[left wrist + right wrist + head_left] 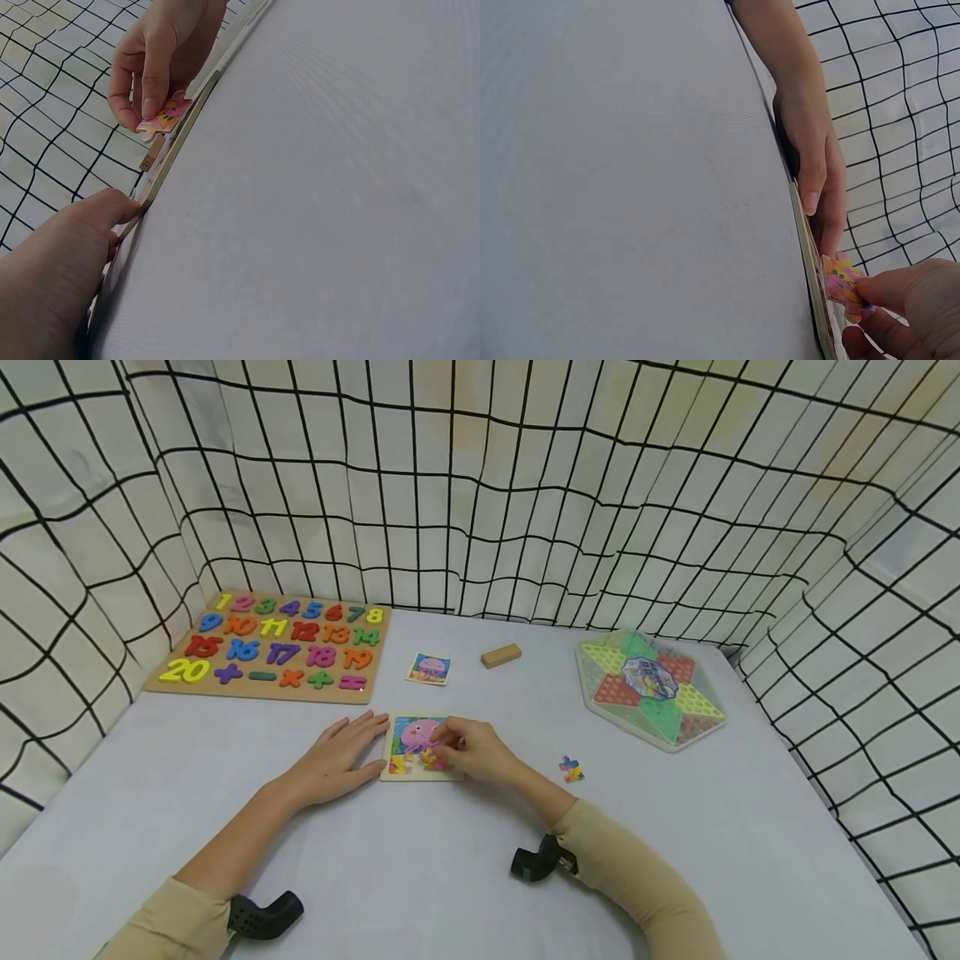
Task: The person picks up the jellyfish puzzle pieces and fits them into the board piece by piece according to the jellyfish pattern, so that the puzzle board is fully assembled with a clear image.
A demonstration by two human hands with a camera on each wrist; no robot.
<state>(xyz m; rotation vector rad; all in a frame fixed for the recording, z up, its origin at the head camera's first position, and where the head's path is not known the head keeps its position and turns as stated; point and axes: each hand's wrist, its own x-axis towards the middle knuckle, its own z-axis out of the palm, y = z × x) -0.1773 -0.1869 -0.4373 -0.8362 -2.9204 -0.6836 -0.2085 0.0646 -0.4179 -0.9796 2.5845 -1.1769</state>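
A square wooden puzzle board (401,723) with a pink sea-creature picture lies on the table, partly covered by my right hand. My left hand (341,762) rests flat at its left edge, thumb and fingers touching the side. Over the board's lower part, my right hand (474,750) pinches a pink and yellow jigsaw piece (843,285) between thumb and fingers. In the left wrist view this piece (166,116) is held tilted just above the board. Another loose jigsaw piece (572,769) lies on the table to the right of my right hand.
A small picture card (430,669) and a wooden block (501,656) lie behind the board. At the back left is a number board (247,687); at the right, a hexagonal star game board (651,689). Black netting (465,485) surrounds the table (420,877).
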